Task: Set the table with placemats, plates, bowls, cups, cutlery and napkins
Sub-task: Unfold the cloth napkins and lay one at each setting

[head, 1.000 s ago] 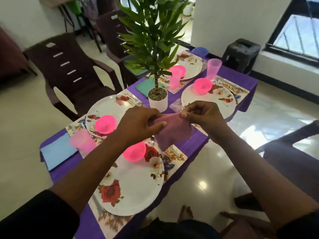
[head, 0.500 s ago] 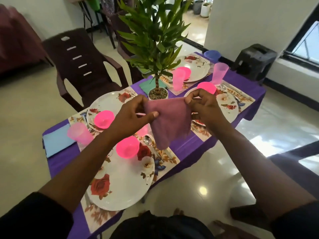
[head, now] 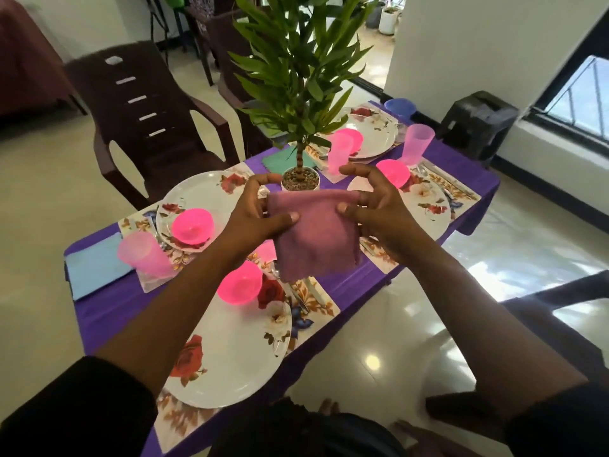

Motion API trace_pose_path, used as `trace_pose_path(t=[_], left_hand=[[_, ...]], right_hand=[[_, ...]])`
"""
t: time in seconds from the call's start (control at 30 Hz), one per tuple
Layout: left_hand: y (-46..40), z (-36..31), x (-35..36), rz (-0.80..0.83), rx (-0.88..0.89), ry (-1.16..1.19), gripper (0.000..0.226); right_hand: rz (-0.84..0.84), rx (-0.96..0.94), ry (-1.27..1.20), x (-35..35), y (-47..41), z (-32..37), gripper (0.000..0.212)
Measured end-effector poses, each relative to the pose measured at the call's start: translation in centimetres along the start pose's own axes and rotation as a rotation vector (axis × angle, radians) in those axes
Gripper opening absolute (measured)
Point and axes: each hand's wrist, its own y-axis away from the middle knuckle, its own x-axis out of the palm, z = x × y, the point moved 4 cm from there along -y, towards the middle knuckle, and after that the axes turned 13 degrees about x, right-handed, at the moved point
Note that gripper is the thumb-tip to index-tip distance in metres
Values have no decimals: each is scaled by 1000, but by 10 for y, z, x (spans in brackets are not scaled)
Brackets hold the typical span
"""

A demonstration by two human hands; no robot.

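Two hands, my left hand [head: 253, 219] and right hand [head: 379, 209], keep a pinching grip on one soft, square mauve napkin [head: 316, 235] above the table [head: 356, 285].

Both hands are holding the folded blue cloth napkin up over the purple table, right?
Not quite: the head view shows the folded cloth napkin is mauve-pink, not blue. Left hand and right hand do hold it over the purple table.

One head-worn wide-angle view looks forward and down over the table [head: 468, 179], close above it.
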Motion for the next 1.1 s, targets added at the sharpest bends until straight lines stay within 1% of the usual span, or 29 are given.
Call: trace_pose_path(t=[0.1, 0.17, 0.23, 0.3, 0.4, 0.43, 0.47, 0.53, 0.57, 0.6, 0.63, 0.67, 0.7, 0.73, 0.8, 0.83, 0.9, 1.0, 1.03, 1.07, 1.1], left_hand=[[-2, 9, -7, 80, 100, -119, 57], [-3, 11, -10, 82, 147, -173, 52], [-5, 13, -14, 44, 163, -187, 49], [-5, 13, -19, 5, 194, -182, 47], [-5, 8, -22, 10, 293, -204, 41], [-5, 9, -22, 6, 269, -173, 43], [-6, 12, -20, -15, 194, -101, 49], [-7, 24, -11, -21, -39, 129, 62], [-6, 31, -4, 26, -157, 216, 67], [-4, 38, 5, 107, -254, 254, 67], [0, 44, 14, 198, -322, 276, 63], [5, 49, 23, 271, -364, 298, 56], [9, 53, 29, 299, -387, 327, 51], [11, 59, 32, 283, -399, 356, 48], [10, 69, 29, 189, -396, 405, 40], [9, 73, 24, 138, -393, 429, 37], [5, 80, 17, 50, -377, 472, 36], [-1, 83, 18, -42, -347, 473, 37], [-4, 84, 22, -65, -346, 461, 37], [-5, 85, 25, -91, -348, 452, 37], [-7, 87, 31, -127, -353, 453, 37]], right_hand=[[-66, -83, 169, 1, -5, 5, 56], [-82, -110, 209, 0, -8, 4, 47], [-73, -122, 202, 1, -10, 1, 37], [-87, -117, 180, 2, -11, -1, 33], [-111, -82, 129, 2, -12, -1, 27], [-115, -62, 101, 3, -13, 0, 23], [-119, -39, 65, 3, -14, 0, 19], [-125, 12, -6, 3, -17, 1, 16], [-123, 42, -40, 3, -18, 2, 15], [-117, 73, -76, 3, -21, 1, 15], [-106, 106, -115, 2, -23, -1, 15], [-93, 137, -158, 1, -25, -3, 14], [-89, 167, -195, -2, -27, -7, 14], [-95, 191, -224, -6, -29, -11, 14], [-105, 213, -251, -20, -32, -20, 17], [-87, 218, -256, -26, -32, -25, 18], [22, 253, -251, -38, -37, -37, 27], [313, 365, -183, -50, -48, -56, 59], [407, 390, -172, -53, -52, -60, 64], [466, 414, -175, -54, -56, -64, 64], [485, 440, -165, -56, -61, -69, 59]])
